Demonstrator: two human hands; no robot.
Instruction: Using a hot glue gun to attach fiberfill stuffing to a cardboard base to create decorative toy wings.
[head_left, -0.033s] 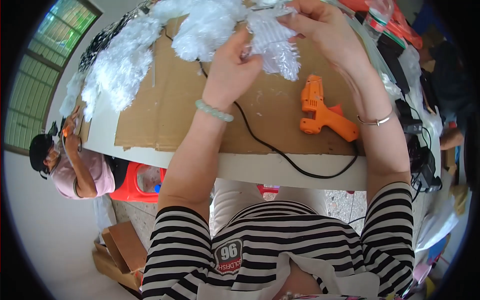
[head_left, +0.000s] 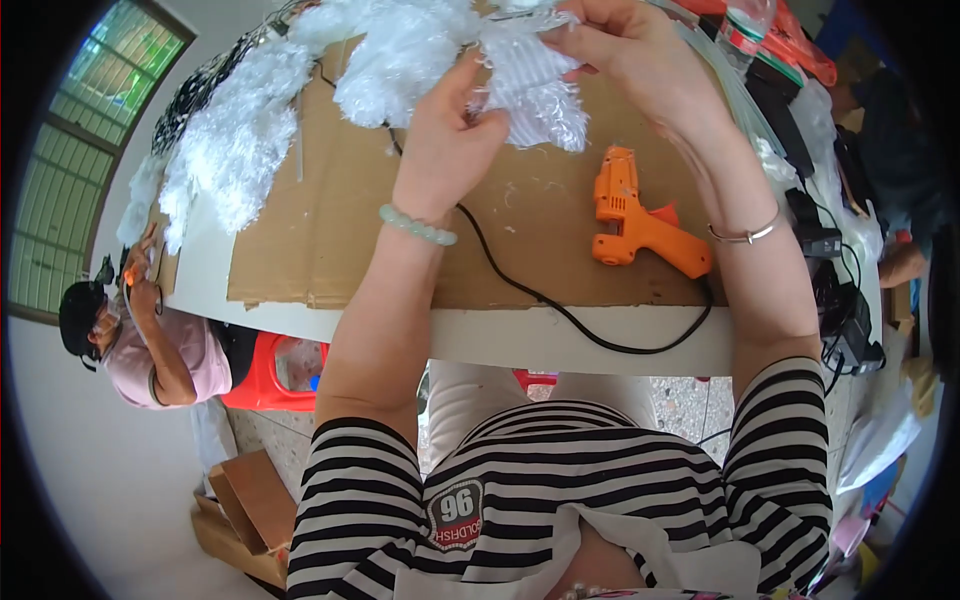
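A white, shiny fringed piece with a ribbed face (head_left: 530, 65) is held up over the cardboard between my hands. At its left edge is my left hand (head_left: 448, 150), fingers curled and thumb bent in against the material. The tips of those fingers are partly hidden behind it. My right hand (head_left: 635, 60) pinches the piece's upper right edge between thumb and fingers. Below the right hand an orange glue gun (head_left: 645, 220) lies on its side, touched by neither hand. Its black cord (head_left: 560, 310) loops across the cardboard and the table's near edge.
Fluffy white tinsel-like heaps (head_left: 405, 60) lie at the far side, with another white heap (head_left: 240, 140) to the left. A cardboard sheet (head_left: 330, 230) covers much of the table. At right are a clear bottle (head_left: 745, 35) and black adapters (head_left: 850, 335). Another person (head_left: 165, 350) sits far left.
My left hand and the fringed piece have shifted slightly left. The view has moved a little, and both hands keep their hold.
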